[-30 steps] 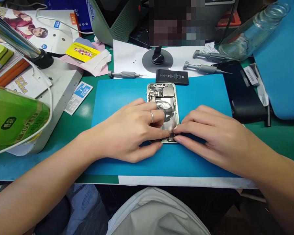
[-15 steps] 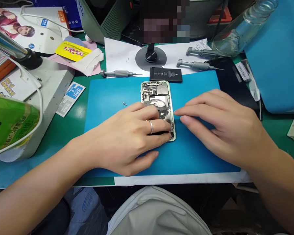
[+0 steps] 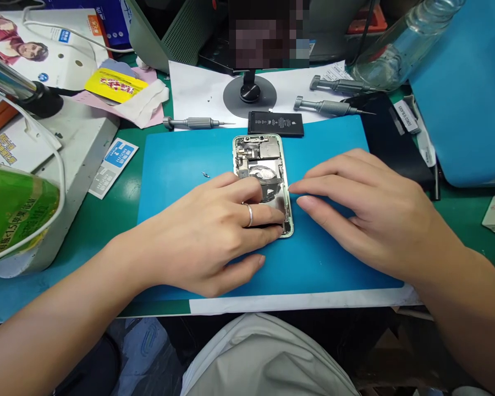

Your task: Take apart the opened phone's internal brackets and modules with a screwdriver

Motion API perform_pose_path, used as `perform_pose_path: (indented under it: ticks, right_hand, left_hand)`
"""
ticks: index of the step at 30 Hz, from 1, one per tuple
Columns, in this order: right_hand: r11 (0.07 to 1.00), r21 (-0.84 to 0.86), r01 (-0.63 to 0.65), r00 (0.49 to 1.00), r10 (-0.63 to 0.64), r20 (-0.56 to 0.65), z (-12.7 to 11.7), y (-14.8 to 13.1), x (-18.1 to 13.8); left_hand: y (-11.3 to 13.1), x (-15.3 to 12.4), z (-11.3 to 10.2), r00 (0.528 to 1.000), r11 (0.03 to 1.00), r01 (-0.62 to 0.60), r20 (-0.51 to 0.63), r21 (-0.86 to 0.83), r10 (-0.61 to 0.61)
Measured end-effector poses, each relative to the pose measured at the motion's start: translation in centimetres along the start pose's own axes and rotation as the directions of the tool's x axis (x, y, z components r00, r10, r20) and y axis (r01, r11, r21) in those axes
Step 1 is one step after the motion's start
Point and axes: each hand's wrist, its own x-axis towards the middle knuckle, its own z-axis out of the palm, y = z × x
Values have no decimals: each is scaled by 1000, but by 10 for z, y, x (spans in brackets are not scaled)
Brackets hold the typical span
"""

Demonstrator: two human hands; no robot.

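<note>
An opened smartphone body (image 3: 268,179) with a pale frame lies on a blue mat (image 3: 181,157), its inner parts bare. Across its lower half reaches my left hand (image 3: 214,234), open, a ring on one finger and its fingertips resting inside the frame. Those fingers hide part of the phone's left and lower side. My right hand (image 3: 363,212) is open at the phone's right edge, index fingertip touching or nearly touching the frame, thumb apart from it; nothing shows between them. A black phone battery (image 3: 275,124) sits just beyond the phone's top end. Tiny metal parts (image 3: 205,175) lie left of the phone.
Three grey screwdrivers lie behind the mat, one of them a screwdriver (image 3: 196,122) at the left. A round stand base (image 3: 249,96) rests on white paper. A glass jar (image 3: 396,58) stands back right. Wipe packets (image 3: 113,165) and a green pack (image 3: 20,212) are at left.
The view has shifted slightly. My left ring and middle fingertips have drawn in a little from the phone's right edge. My right hand keeps its pose beside the frame.
</note>
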Motion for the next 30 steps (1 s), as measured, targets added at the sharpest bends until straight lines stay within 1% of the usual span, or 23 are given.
perform_pose_path:
  ticks: [4, 10, 15, 19, 23, 26, 30]
  right_hand:
    - [1000, -11, 6, 1000, -6, 0, -1, 0, 0]
    - [999, -4, -33, 999, 32, -22, 0, 2, 1]
    - [999, 46, -10, 998, 13, -66, -1, 5, 1]
    - [996, 78, -38, 997, 43, -70, -3, 6, 3]
    - [986, 144, -87, 993, 97, -64, -9, 7, 5]
    - [980, 144, -141, 987, 150, -59, -17, 5, 6]
    - [980, 96, -172, 985, 171, 26, -29, -1, 13]
  left_hand:
    - [0, 0, -1, 1000, 1000, 1, 6, -8, -1]
    - [2, 0, 0, 1000, 1000, 19, 9, -19, -18]
    - [4, 2, 1, 999, 996, 50, 0, -73, -50]
    - [6, 3, 1, 998, 996, 62, -12, -66, -63]
    - [6, 3, 1, 998, 995, 66, -19, -72, -67]
    - [6, 3, 1, 998, 996, 58, -20, -73, -60]
    - [5, 1, 3, 998, 997, 44, -34, -70, -46]
